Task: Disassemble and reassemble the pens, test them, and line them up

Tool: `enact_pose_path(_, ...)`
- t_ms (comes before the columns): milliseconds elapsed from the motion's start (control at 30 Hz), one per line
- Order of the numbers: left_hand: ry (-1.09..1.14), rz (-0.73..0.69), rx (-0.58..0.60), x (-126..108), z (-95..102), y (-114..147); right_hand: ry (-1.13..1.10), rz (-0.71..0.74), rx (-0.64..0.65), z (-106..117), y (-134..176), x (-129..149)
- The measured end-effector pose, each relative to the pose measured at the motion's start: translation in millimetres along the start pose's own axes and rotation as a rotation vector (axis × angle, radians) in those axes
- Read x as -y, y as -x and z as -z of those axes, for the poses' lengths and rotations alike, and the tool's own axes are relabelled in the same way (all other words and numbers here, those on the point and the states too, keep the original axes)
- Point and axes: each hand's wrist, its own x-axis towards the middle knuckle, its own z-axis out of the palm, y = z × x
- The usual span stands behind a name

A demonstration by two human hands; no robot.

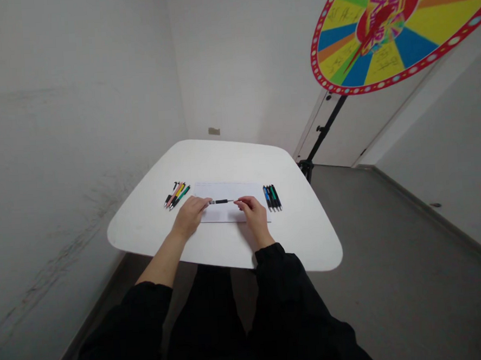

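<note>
The person wore black cloth, with a loose, creased left sleeve (125,325) that ended in a plain edge partway along the bare left forearm (161,262), well short of the bare left hand (189,216). The matching black right sleeve (292,296) reached close to the bare right hand (254,216), its narrow cuff (270,252) gathered and wrinkled. Black trousers (212,317) covered both legs

Two hands (189,216) (255,214), one held pen (221,202), four lined-up pens (273,197), one table (231,156), one wheel (414,50)

I make out a plain indoor room, its exact use unclear from here: scuffed wall (65,114) at left, white table (231,160) in the centre, colourful segmented wheel (402,29) upper right.
</note>
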Motion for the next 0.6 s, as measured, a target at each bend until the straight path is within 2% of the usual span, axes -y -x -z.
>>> enact_pose_path(200,0.013,-0.031,0.034,-0.9,2.1,-0.5,-0.054,-0.007,0.041,2.2,0.9,1.8)
enact_pose_path(600,-0.009,-0.066,0.066,-4.7,4.4,-1.0,0.028,0.042,0.123,1.4,2.9,4.6)
